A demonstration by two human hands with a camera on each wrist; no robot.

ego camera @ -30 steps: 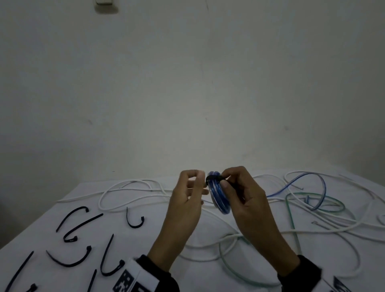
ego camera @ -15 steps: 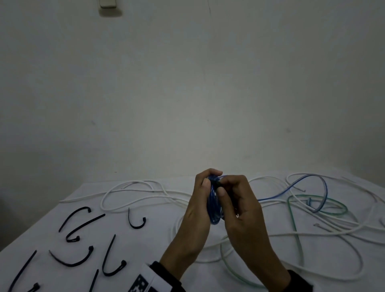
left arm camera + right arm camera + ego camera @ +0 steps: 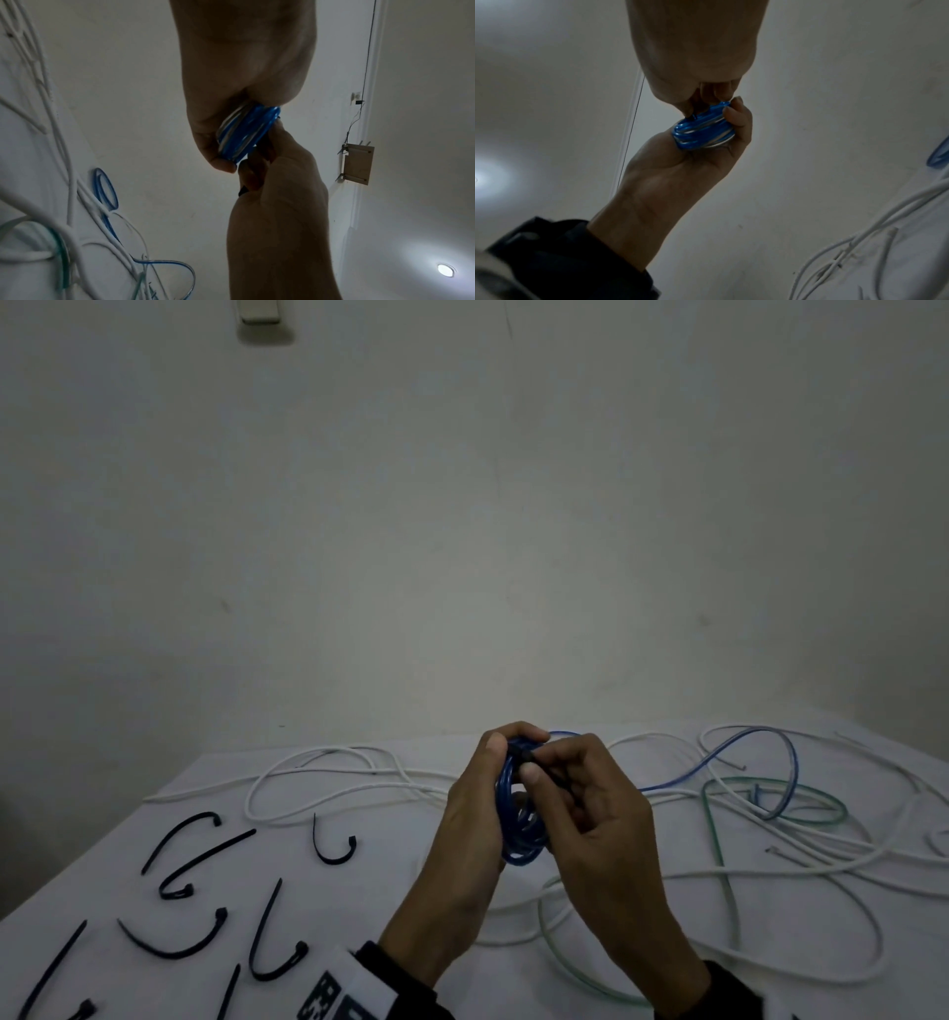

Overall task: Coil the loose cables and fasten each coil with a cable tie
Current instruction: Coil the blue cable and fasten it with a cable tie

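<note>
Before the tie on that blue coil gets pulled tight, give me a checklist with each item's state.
1. Blue coil gripped by the left hand: ok.
2. Right hand pinching the black cable tie at the coil's top: ok.
3. Tie tail threaded through its head: cannot tell, fingers hide it.
4. All loops gathered in one bundle: ok in the right wrist view.
5. Blue tail running off to the table, not coiled in: not ok.
6. Spare ties within reach: ok.

Blue coil [image 3: 702, 130] in left hand [image 3: 680, 172]
</note>
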